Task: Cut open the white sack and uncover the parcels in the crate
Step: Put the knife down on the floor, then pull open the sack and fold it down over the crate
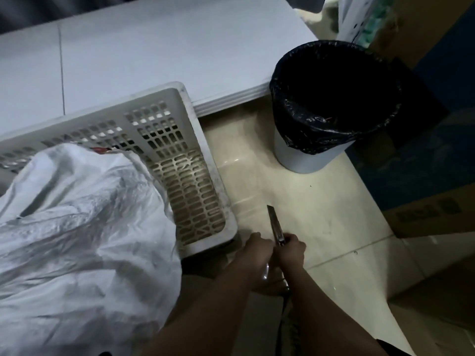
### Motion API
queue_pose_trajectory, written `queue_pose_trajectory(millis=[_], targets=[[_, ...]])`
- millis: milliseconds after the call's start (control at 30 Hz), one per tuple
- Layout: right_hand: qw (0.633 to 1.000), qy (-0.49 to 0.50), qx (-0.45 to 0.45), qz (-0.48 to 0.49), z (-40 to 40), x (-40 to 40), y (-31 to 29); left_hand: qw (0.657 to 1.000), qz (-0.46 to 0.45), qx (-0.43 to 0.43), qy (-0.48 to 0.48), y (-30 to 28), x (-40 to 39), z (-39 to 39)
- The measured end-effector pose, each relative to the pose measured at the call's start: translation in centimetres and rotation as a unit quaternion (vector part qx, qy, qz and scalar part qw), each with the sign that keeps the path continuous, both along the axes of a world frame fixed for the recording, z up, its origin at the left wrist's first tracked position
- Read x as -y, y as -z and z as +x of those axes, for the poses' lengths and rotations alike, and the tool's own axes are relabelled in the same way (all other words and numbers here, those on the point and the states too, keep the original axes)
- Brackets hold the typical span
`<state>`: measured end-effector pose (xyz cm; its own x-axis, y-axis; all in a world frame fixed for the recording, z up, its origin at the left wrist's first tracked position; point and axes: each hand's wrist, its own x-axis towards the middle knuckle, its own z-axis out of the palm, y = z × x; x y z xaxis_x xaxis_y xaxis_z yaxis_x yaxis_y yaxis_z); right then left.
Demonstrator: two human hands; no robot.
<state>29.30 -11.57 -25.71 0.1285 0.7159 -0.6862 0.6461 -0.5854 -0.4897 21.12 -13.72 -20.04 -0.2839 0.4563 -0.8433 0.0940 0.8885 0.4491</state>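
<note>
A person's two bare forearms reach in from the bottom of the frame and meet just right of centre, low down. The right hand (pixel 291 249) is curled around the handle of a slim metal utility knife (pixel 275 227), whose narrow blade points up and away over the floor. The left hand (pixel 255 249) sits just beside it with fingers bent toward the knife handle; whether it grips the handle or only touches it is hard to tell.

Filling the lower left of the frame is the white sack (pixel 77 232), made of thin, crinkly woven plastic with soft folds and grey shadows. It bulges out of a white plastic crate (pixel 190 160), rectangular with rounded corners and walls pierced by rows of small slots. Only the crate's right end is uncovered, showing its perforated bottom. A small red-and-white edge (pixel 101 150) peeks out at the sack's top fold; it is too small to identify. No parcels show.

Across the upper left runs a smooth, pale white counter (pixel 154 47) with a ridged front edge. To the upper right stands a round white bin (pixel 308 158) lined with a glossy, wrinkled black bag (pixel 334 98). The floor (pixel 308 201) is shiny cream tile. Brown cardboard boxes (pixel 424 214) with dark blue printing crowd the right edge.
</note>
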Motion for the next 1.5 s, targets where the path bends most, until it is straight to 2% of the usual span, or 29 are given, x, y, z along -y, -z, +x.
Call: queue_pose_trajectory(millis=[67,233,367,600,733,900,1000,1167,1233,1300,1467,1500], targets=[[1.000,-0.011,0.023,0.000,0.0,-0.1,-0.1,0.999,-0.002,0.010,-0.039,-0.3,0.0,0.0],[0.999,-0.025,0.043,-0.001,0.4,-0.6,0.1,0.999,-0.006,0.035,-0.034,-1.9,-0.3,0.1],[0.997,-0.034,0.062,-0.019,0.7,-1.0,-0.1,0.999,-0.005,0.022,-0.036,-2.1,-0.3,0.2],[0.993,-0.071,0.083,-0.041,0.5,-1.3,-4.0,0.999,0.024,0.023,-0.021,-6.3,0.1,-0.1],[0.992,-0.122,0.037,-0.017,-0.3,-1.6,-9.3,0.997,0.070,0.027,-0.003,-11.3,-0.2,-0.3],[0.973,-0.194,-0.088,-0.091,-2.1,-0.5,-19.8,0.988,0.151,-0.020,0.034,-19.6,1.2,-1.3],[0.968,-0.215,-0.117,-0.051,-3.3,1.1,-25.9,0.976,0.211,-0.052,0.018,-24.7,2.8,-2.8],[0.948,-0.226,-0.220,0.031,-7.1,6.3,-33.2,0.942,0.321,-0.091,-0.016,-31.8,7.8,-7.0],[0.935,-0.233,-0.268,0.030,-8.7,9.1,-35.2,0.927,0.346,-0.146,-0.012,-33.7,10.7,-9.4],[0.923,-0.249,-0.293,0.017,-10.7,11.9,-36.5,0.903,0.352,-0.245,-0.002,-35.3,14.4,-12.1],[0.902,-0.289,-0.321,0.003,-15.1,17.9,-37.8,0.802,0.328,-0.499,0.025,-36.7,23.3,-19.0],[0.899,-0.303,-0.316,0.007,-15.9,18.8,-38.2,0.797,0.299,-0.524,0.011,-36.8,24.8,-20.1]])
